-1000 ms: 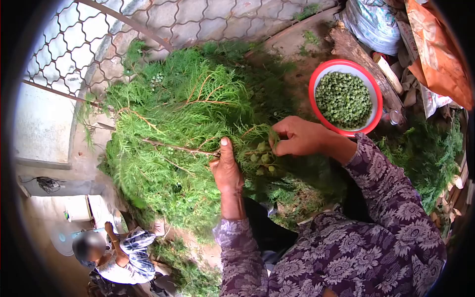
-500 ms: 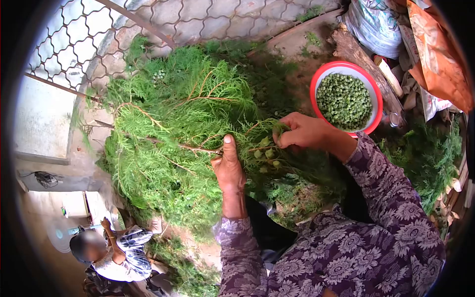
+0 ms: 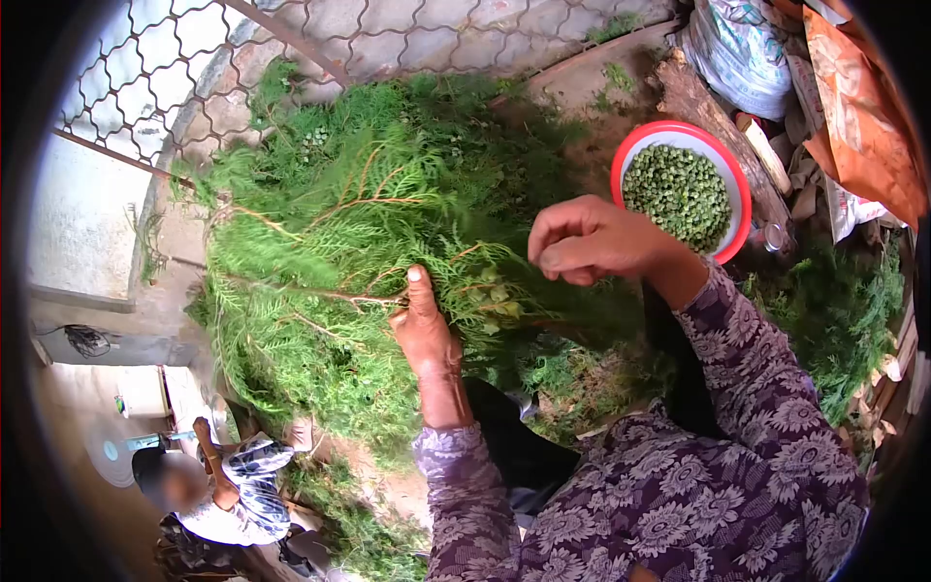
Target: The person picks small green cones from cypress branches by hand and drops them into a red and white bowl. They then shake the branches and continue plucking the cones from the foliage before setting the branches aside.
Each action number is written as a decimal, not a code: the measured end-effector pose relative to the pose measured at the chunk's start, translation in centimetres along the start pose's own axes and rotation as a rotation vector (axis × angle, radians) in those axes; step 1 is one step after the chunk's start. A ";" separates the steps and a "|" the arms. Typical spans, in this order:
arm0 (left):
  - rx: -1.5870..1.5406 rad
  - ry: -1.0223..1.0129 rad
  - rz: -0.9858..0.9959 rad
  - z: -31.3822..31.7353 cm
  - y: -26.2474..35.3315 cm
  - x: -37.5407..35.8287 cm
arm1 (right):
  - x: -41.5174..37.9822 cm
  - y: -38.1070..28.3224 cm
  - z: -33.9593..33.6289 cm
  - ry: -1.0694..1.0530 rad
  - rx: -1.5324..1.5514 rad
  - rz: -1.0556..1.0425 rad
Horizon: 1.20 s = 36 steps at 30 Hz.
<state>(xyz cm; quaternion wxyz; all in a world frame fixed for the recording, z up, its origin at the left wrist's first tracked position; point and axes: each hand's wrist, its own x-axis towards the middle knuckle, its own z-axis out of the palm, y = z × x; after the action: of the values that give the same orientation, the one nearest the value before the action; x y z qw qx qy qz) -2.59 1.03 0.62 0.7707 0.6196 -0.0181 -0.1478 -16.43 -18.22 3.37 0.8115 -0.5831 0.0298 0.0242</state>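
A leafy green branch (image 3: pixel 359 218) with a reddish stem spreads across the middle and left. My left hand (image 3: pixel 430 335) is closed round its stem, thumb on top. Small green cones (image 3: pixel 497 299) hang among the foliage just right of that thumb. My right hand (image 3: pixel 601 242) is off the branch, to the right of the cones, with its fingers curled together. Whether something small is between those fingers is hidden. Beyond it stands a red-rimmed basin (image 3: pixel 745 199) holding many small green cones.
Wire mesh (image 3: pixel 388 34) runs along the top. A log (image 3: pixel 703 107), a white sack (image 3: pixel 742 58) and an orange sack (image 3: pixel 858 107) lie at the upper right. More cut greenery (image 3: pixel 834 325) is at the right. Another person (image 3: pixel 228 485) sits at the lower left.
My right hand has come away from the cones and its fingers have curled in. My left hand has shifted slightly left with the branch.
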 end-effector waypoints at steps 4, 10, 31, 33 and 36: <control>0.111 -0.080 0.054 0.4 -0.7 -0.5 | 1.4 1.0 0.9 0.033 -0.410 -0.023; 0.155 -0.112 0.069 1.3 -0.4 -1.4 | 2.8 4.3 0.2 0.063 -0.591 -0.289; 0.114 0.038 -0.079 0.7 0.1 0.0 | -2.3 0.4 -5.8 0.539 -0.331 -0.388; 0.139 0.103 -0.115 1.5 0.7 -0.4 | -4.3 0.1 -9.8 0.712 -0.369 -0.325; 0.227 0.063 -0.204 3.0 2.3 -1.6 | -6.9 1.6 -14.8 1.075 -0.803 -0.024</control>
<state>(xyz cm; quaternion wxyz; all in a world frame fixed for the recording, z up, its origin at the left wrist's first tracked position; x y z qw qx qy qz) -4.25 -0.96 3.80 0.6769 0.7055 0.0526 -0.2031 -23.74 -31.81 -2.32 0.4039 -0.7710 0.4120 -0.2696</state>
